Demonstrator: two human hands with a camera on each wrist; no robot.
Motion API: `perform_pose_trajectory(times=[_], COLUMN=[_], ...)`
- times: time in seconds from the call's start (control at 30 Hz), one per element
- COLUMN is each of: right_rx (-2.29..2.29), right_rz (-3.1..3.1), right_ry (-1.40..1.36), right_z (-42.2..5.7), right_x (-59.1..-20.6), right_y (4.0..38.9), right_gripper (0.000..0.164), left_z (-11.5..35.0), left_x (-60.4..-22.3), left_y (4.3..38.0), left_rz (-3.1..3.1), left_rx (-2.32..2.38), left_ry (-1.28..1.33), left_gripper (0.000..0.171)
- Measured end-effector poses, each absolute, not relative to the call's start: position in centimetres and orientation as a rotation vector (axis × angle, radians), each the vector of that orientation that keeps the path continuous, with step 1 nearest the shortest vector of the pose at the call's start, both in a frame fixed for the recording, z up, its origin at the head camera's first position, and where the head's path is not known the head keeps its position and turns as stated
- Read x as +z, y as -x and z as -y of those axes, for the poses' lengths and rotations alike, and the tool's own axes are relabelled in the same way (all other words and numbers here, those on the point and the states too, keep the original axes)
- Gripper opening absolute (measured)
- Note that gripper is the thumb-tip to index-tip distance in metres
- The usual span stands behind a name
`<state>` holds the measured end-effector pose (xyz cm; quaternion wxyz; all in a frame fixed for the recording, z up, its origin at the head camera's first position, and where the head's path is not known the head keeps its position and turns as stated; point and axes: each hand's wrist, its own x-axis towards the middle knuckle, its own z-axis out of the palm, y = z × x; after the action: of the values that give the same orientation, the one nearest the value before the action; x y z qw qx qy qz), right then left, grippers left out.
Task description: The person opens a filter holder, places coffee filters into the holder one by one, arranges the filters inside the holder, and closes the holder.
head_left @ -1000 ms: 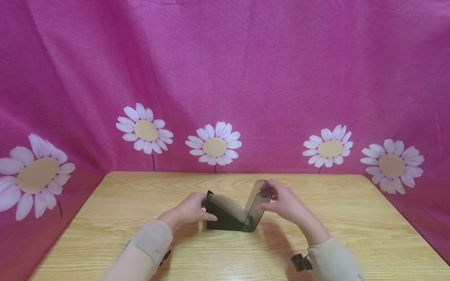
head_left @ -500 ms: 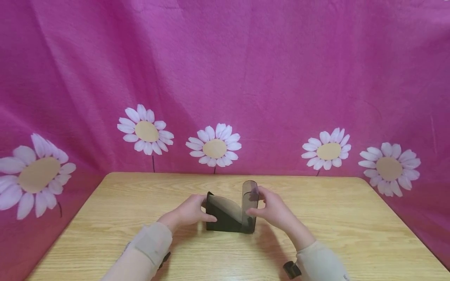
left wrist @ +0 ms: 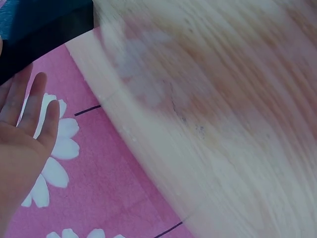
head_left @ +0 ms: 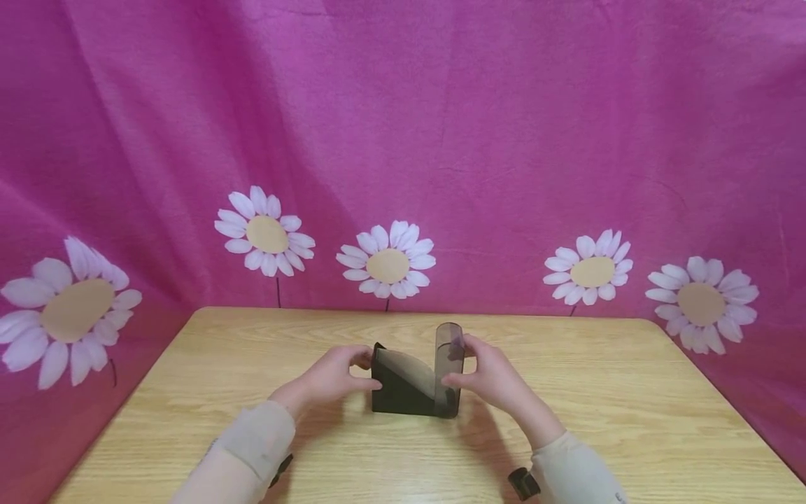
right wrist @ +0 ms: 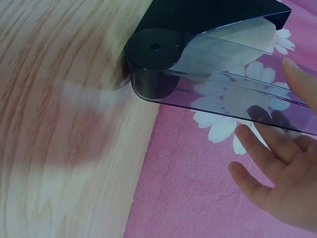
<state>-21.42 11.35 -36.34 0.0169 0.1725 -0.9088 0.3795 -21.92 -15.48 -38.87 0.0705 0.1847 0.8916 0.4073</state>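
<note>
A black box (head_left: pixel 397 393) with a sloping open top and a smoky see-through hinged lid (head_left: pixel 448 341) stands on the table. The lid is swung upright at the box's right end. My right hand (head_left: pixel 494 378) pinches the lid, thumb on the near side and fingers behind. In the right wrist view, fingertips show through the clear plastic near my right hand (right wrist: pixel 290 181), and the round hinge (right wrist: pixel 154 48) joins lid to box. At the box's left end my left hand (head_left: pixel 330 374) is spread, thumb tip right at the edge. The left wrist view shows its fingers (left wrist: pixel 35 99) extended below the box's dark end.
The light wood-grain table (head_left: pixel 403 462) has rounded far corners. A pink cloth (head_left: pixel 403 126) with large white daisies hangs behind it and along both sides. Dark camera straps (head_left: pixel 524 483) sit at the wrists.
The right hand swung the lid from leaning right to upright, then stopped. The left hand loosened from the box's left end and shifted slightly left. The box stayed in place.
</note>
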Motion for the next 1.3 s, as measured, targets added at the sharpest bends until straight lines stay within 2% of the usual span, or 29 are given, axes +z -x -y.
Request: perform_pose_trajectory(times=[0.57, 0.8, 1.0, 1.3], right_rx=[1.178, 1.177, 1.093, 1.043], right_rz=[2.820, 2.836, 2.887, 2.923], right_ry=[-0.534, -0.554, -0.615, -0.582], right_z=[-11.0, -10.4, -10.0, -10.3], right_x=[-36.7, -37.2, -38.0, -37.9], right_y=[21.5, 21.6, 21.8, 21.9], right_gripper=[0.034, 0.039, 0.037, 0.043], left_z=[15.3, 14.3, 12.9, 12.6], left_x=[-39.3, -39.6, -39.8, -39.6], left_y=[22.1, 22.2, 22.3, 22.1], left_rz=[-2.795, -2.820, -2.839, -2.836], left_rx=[1.161, 1.110, 1.029, 1.046], left_ry=[-0.633, -0.683, -0.783, -0.756], left_gripper=[0.038, 0.038, 0.037, 0.035])
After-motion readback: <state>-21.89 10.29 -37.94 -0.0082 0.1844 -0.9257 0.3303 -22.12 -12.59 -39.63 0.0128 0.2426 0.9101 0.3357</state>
